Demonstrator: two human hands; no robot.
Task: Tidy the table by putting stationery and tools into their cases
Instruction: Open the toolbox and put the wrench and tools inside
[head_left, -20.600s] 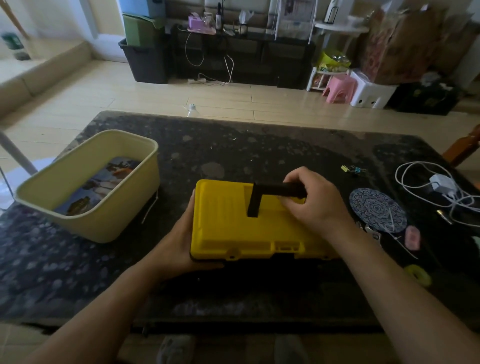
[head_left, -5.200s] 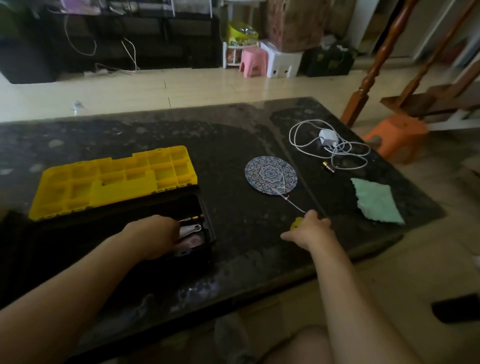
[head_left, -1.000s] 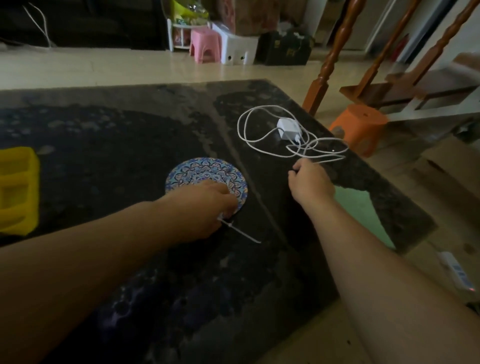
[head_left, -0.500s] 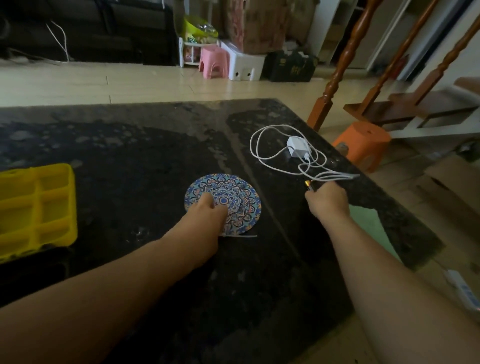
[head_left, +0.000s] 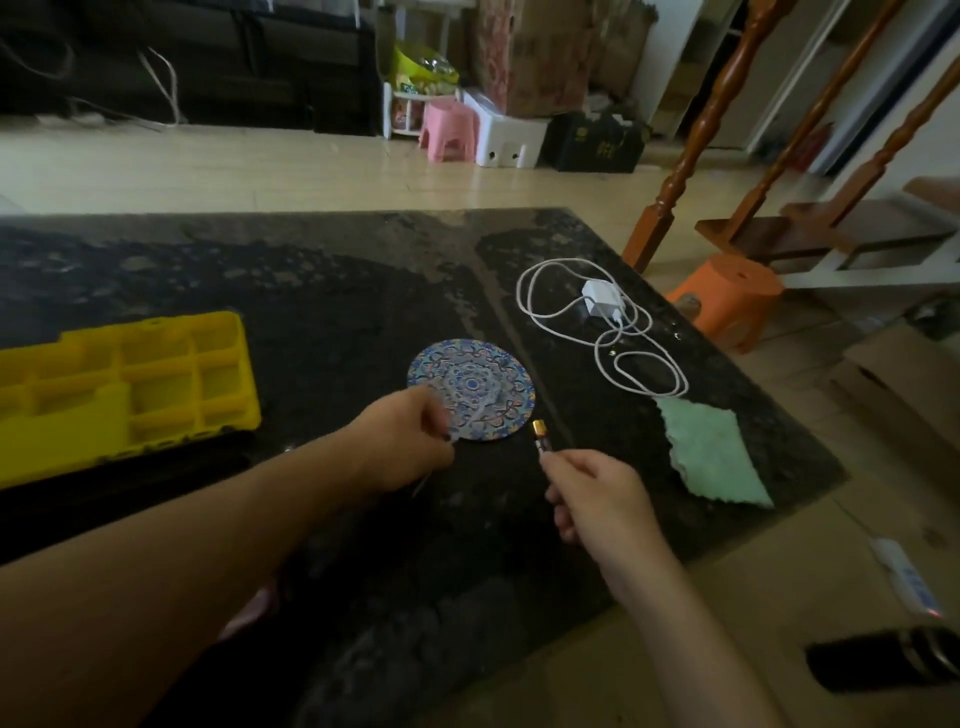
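The open yellow tool case (head_left: 130, 384) lies at the left of the dark table (head_left: 322, 291), its divided lid facing up. My left hand (head_left: 405, 441) is closed on a thin white strip (head_left: 480, 408), which is blurred and lifted over the round patterned coaster (head_left: 498, 379). Just right of the coaster's near edge, my right hand (head_left: 597, 493) pinches a small gold-tipped cylinder (head_left: 540, 435) that looks like a battery. Both hands hover above the table to the right of the case.
A white charger with its coiled cable (head_left: 602, 312) lies at the far right of the table, and a green cloth (head_left: 711, 452) sits near the right edge. An orange stool (head_left: 727, 296) and wooden stair posts (head_left: 691, 140) stand beyond that edge.
My right hand has drawn back from the cable toward me, holding the small cylinder. My left hand has lifted the white strip off the coaster.
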